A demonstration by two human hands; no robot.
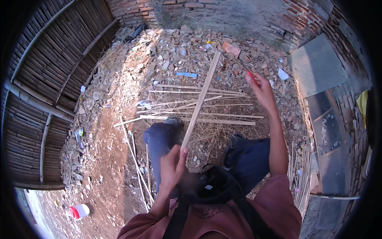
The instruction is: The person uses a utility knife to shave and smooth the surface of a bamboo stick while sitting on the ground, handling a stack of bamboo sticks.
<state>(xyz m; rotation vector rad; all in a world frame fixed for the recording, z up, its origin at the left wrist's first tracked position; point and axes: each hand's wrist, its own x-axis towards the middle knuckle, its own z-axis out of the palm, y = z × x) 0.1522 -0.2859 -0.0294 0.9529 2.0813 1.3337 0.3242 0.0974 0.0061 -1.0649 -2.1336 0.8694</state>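
My left hand (172, 166) is closed round the near end of a long, flat bamboo slat (203, 95), which slants up and away to the right. To the right of the slat's far half, my right hand (262, 91) is raised, its fingers closed on a slim red pen-like object (250, 75) whose exact kind I cannot make out. Beneath the slat, several thin bamboo strips (223, 120) lie roughly crosswise on the ground beyond my knees. More long strips (137, 167) lie beside my left leg.
Rubble and broken brick (175, 51) cover the ground toward a brick wall (223, 16). A bamboo-slat panel (43, 51) stands at left. Dark sheets (318, 63) lean at right. A white and red container (79, 211) lies at lower left; a bundle of thin sticks (304, 171) is at right.
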